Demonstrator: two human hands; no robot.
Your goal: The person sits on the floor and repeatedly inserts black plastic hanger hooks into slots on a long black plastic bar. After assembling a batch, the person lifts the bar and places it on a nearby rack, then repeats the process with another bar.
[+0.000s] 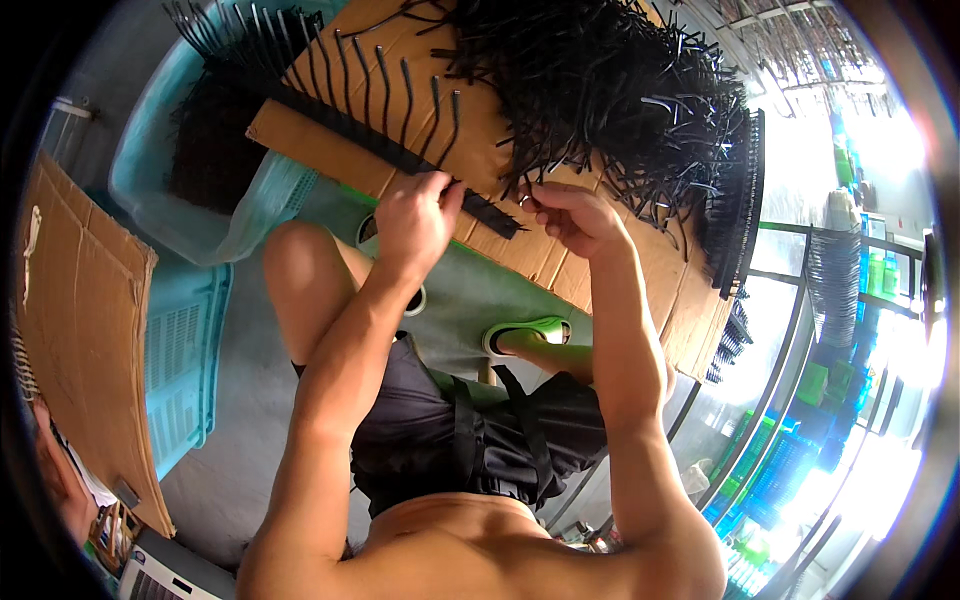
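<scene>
A long black strip (345, 125) lies slantwise along the near edge of a cardboard-covered table. A row of thin black bendy rods (408, 100) stands up from its far side. My left hand (418, 220) is closed over the strip near its right part, thumb and fingers pinched together. The strip's bare end (495, 217) sticks out to the right of that hand. Just right of this end, my right hand (572, 215) has its thumb and forefinger closed beside the pile of loose black rods (590, 90). What its fingertips hold is too small to make out.
A light blue basket (140, 165) with a plastic liner and dark contents stands left of the cardboard surface (680, 300). Finished-looking black toothed strips (740, 200) stack at its right edge. A cardboard sheet (80, 330) and blue crate (185, 350) stand lower left; metal racks are right.
</scene>
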